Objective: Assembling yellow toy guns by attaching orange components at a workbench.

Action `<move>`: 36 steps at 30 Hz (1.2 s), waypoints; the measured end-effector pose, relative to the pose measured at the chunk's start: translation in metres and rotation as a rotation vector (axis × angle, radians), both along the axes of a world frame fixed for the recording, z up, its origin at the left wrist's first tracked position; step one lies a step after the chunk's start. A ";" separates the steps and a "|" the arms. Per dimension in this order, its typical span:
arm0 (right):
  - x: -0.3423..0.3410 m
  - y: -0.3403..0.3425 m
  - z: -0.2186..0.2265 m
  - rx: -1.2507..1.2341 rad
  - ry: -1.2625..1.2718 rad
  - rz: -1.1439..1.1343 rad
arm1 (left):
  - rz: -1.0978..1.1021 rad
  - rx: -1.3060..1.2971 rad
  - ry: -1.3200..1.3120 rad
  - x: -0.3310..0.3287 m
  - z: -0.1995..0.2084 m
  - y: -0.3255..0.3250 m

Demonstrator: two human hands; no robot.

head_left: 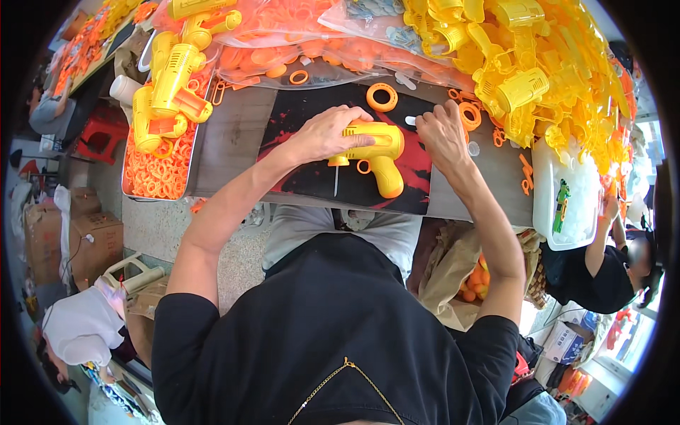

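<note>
A yellow plastic toy gun (386, 145) lies on the black-and-red mat (297, 188), its handle toward me. My left hand (327, 134) is closed round its left end, thumb across the top. A small orange ring (363, 167) shows beside the handle, and a thin metal rod (336, 183) lies below the left end. To the right, my right hand (443, 138) has its fingers pinched on a small white plastic piece (411, 121), apart from the toy gun. Beyond the gun lies a larger orange ring (371, 98).
Yellow toy gun bodies (170, 74) rest over a tray of orange rings (157, 173) at left. Yellow shells (524, 88) are heaped at far right, above a white bin (559, 212). Bags of orange parts (283, 60) line the back. Another person (591, 276) sits at right.
</note>
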State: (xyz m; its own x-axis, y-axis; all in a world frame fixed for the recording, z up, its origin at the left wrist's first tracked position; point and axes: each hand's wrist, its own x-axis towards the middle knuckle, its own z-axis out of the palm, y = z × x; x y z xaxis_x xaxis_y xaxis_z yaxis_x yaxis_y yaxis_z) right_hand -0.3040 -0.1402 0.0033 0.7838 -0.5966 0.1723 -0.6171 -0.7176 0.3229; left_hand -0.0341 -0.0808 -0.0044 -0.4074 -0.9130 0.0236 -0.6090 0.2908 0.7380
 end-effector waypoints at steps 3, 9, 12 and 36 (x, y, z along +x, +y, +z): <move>0.006 -0.006 0.006 0.044 0.099 0.047 | -0.003 0.008 -0.039 0.002 0.006 0.002; 0.012 -0.020 -0.003 -0.004 0.070 0.064 | 0.071 -0.067 0.156 0.002 0.022 -0.004; 0.007 -0.026 0.001 0.127 -0.126 -0.030 | 0.134 -0.184 0.152 0.003 0.031 -0.006; 0.026 0.040 0.014 1.174 -1.524 -0.281 | 0.289 0.176 0.741 -0.053 0.037 -0.030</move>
